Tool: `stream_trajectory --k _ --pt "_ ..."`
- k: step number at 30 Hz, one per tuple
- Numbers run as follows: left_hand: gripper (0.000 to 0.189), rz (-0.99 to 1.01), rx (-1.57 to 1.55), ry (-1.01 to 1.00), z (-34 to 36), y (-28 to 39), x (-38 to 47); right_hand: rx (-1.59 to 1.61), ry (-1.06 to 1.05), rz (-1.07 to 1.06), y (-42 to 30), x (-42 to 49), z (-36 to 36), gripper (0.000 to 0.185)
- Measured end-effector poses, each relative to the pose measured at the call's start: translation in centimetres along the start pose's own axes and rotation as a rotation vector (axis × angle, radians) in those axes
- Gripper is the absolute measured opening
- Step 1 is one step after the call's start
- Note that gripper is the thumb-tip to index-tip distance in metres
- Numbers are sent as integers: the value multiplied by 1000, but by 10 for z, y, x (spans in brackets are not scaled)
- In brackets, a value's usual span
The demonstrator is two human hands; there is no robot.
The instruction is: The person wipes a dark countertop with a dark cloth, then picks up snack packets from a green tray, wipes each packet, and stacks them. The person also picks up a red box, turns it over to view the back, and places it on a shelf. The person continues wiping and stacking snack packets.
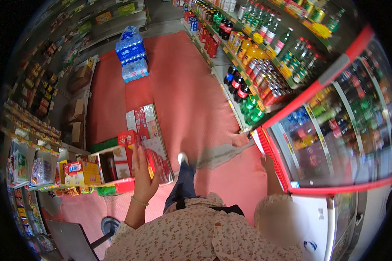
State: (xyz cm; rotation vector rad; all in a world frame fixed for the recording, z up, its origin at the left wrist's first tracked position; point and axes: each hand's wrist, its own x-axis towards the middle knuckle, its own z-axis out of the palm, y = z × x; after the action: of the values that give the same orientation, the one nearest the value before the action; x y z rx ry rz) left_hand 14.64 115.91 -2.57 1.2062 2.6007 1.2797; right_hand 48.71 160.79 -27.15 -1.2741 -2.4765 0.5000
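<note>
My left hand, a band on its wrist, is raised with the fingers extended and nothing in it. Beyond it in the view are red cartons and an open-fronted cardboard box; whether it touches them I cannot tell. My right hand hangs low beside the red lower edge of a glass-door drinks cooler; its fingers are small and partly hidden, so any grip is unclear. One shoe is forward on the red floor covering.
Shrink-wrapped bottled water is stacked on the floor ahead. A shelf of bottles and cans runs along the right. Snack shelves line the left. A flat panel on a stand is at lower left, a white appliance at lower right.
</note>
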Motion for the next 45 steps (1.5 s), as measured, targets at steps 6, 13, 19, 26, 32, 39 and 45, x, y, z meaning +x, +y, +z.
stream_trajectory --k 6,13,19,26,32,39,45 --pt "85 -126 -3 123 21 -64 159 312 -244 -56 -204 251 51 35" --pt "79 -139 -25 209 14 -117 364 264 -371 35 -241 429 122 58" --pt "81 -165 8 190 83 -158 482 169 -196 142 -214 632 172 55" --pt "80 -359 45 290 174 -169 648 122 -111 176 -205 908 221 46" --pt "77 -460 161 272 204 -162 741 -406 188 338 -181 1040 243 50" --pt "77 -520 191 177 203 -180 800 -343 -179 590 -180 1066 217 64" --pt "76 -449 202 87 186 -199 840 -644 -56 489 -202 1043 227 76"
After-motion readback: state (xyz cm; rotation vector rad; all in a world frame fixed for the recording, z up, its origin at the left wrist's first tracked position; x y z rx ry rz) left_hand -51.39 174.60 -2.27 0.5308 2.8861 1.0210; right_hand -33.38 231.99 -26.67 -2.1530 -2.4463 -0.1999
